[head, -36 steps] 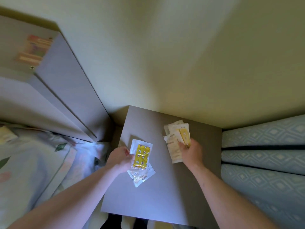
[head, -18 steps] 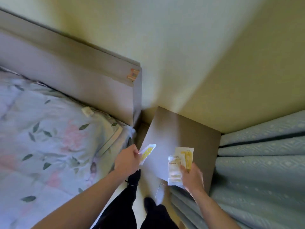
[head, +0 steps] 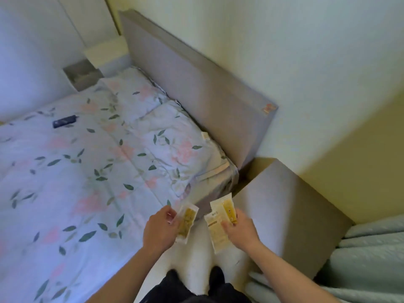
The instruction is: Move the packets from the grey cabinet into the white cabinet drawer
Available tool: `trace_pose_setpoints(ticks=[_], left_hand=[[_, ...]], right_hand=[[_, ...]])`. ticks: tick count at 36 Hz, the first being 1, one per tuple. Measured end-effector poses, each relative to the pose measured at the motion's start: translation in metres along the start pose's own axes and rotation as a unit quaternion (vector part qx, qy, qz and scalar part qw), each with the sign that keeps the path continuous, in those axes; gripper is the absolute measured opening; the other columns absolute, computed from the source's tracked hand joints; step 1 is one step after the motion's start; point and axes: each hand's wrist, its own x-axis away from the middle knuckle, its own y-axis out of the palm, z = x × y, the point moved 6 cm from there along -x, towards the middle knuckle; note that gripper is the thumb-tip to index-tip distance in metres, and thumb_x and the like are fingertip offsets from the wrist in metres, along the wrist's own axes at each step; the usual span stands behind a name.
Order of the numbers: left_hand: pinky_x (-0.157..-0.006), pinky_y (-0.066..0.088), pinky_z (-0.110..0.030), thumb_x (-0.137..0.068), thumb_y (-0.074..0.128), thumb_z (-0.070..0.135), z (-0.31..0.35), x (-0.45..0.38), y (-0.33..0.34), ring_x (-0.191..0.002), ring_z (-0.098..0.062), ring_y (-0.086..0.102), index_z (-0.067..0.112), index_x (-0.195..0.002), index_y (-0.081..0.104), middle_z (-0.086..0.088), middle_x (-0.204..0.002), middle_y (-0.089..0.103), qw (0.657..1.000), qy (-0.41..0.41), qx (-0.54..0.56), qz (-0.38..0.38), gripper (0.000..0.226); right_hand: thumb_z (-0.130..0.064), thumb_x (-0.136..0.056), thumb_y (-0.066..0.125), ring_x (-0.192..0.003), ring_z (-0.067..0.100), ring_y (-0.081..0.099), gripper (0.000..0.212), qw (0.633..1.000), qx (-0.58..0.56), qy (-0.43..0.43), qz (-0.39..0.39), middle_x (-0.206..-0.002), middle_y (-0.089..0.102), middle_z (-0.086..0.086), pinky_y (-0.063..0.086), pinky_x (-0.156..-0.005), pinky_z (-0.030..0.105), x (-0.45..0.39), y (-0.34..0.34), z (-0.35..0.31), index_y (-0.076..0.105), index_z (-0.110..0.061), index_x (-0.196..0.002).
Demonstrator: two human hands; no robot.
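Yellow-and-white packets [head: 220, 224], flat and slightly crumpled, gripped by fingers of both hands.

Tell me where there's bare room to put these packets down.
The grey cabinet top is bare all over, from the headboard corner to the curtain. The bed is open too, apart from a dark item far off and the pillows at the headboard. It is tight between bed and cabinet, where the left hand and right hand hold packets.
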Motion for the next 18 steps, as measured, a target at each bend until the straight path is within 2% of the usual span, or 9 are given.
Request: trace_pose_setpoints(ticks=[5, 8, 12, 15, 18], left_hand=[[-0.067, 0.057, -0.032, -0.083, 0.061, 0.059, -0.089, 0.046, -0.061, -0.071, -0.003, 0.065, 0.033, -0.078, 0.06, 0.017, -0.075, 0.069, 0.994, -0.054, 0.062, 0.073, 0.026], [-0.066, 0.055, -0.03, -0.079, 0.055, 0.069, -0.148, 0.081, -0.101, -0.072, -0.003, 0.065, 0.033, -0.074, 0.062, 0.017, -0.074, 0.069, 0.984, -0.086, 0.096, 0.124, 0.037], [-0.063, 0.053, -0.028, -0.086, 0.062, 0.056, -0.244, 0.133, -0.148, -0.072, -0.005, 0.066, 0.033, -0.076, 0.063, 0.017, -0.077, 0.069, 0.967, -0.146, 0.113, 0.177, 0.026], [-0.064, 0.053, -0.028, -0.085, 0.067, 0.047, -0.322, 0.172, -0.178, -0.073, -0.005, 0.066, 0.034, -0.077, 0.063, 0.018, -0.079, 0.069, 0.954, -0.185, 0.122, 0.2, 0.016], [-0.064, 0.051, -0.026, -0.084, 0.07, 0.032, -0.394, 0.209, -0.209, -0.071, -0.004, 0.063, 0.032, -0.078, 0.063, 0.019, -0.077, 0.068, 0.946, -0.213, 0.122, 0.213, 0.009]], right_hand=[[-0.036, -0.093, 0.064, -0.097, 0.01, 0.067, 0.02, 0.992, 0.085, -0.08, -0.052, -0.104, 0.07, -0.011, 0.058, -0.087, 0.034, 0.026, 0.073, -0.066, 0.061, -0.032, -0.113], [-0.04, -0.09, 0.062, -0.096, 0.015, 0.067, 0.026, 0.979, 0.139, -0.127, -0.084, -0.103, 0.071, -0.01, 0.055, -0.083, 0.033, 0.045, 0.134, -0.105, 0.062, -0.029, -0.113], [-0.032, -0.093, 0.064, -0.087, 0.01, 0.059, 0.023, 0.955, 0.184, -0.185, -0.138, -0.097, 0.063, -0.012, 0.042, -0.072, 0.021, 0.088, 0.229, -0.16, 0.059, -0.023, -0.114], [-0.033, -0.091, 0.064, -0.084, 0.01, 0.062, 0.019, 0.934, 0.214, -0.222, -0.178, -0.093, 0.064, -0.012, 0.045, -0.069, 0.023, 0.125, 0.307, -0.192, 0.059, -0.024, -0.108], [-0.032, -0.088, 0.066, -0.083, 0.008, 0.064, 0.025, 0.917, 0.22, -0.251, -0.22, -0.095, 0.066, -0.014, 0.046, -0.065, 0.015, 0.163, 0.384, -0.216, 0.062, -0.023, -0.111]])
